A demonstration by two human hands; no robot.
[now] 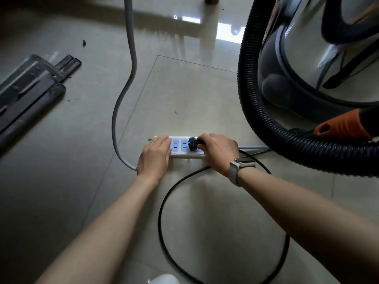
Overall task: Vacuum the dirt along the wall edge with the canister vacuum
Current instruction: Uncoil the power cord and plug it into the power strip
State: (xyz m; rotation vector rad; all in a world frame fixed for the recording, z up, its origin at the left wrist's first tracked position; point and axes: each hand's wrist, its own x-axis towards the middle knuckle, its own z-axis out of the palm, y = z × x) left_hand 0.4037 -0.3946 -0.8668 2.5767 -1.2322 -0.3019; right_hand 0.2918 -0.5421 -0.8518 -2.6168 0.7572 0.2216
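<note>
A white power strip with blue sockets lies on the tiled floor. My left hand rests on its left end with straight fingers, pressing it down. My right hand grips a black plug at one of the strip's sockets; its prongs still show. The plug's black cord loops over the floor toward me. The steel canister vacuum stands at the upper right, its black ribbed hose curving down around it to an orange fitting.
A grey cable runs from the strip's left end up the floor to the top of the view. Dark floor-nozzle parts lie at the left. Small bits of dirt dot the tiles. A furniture leg stands at the top.
</note>
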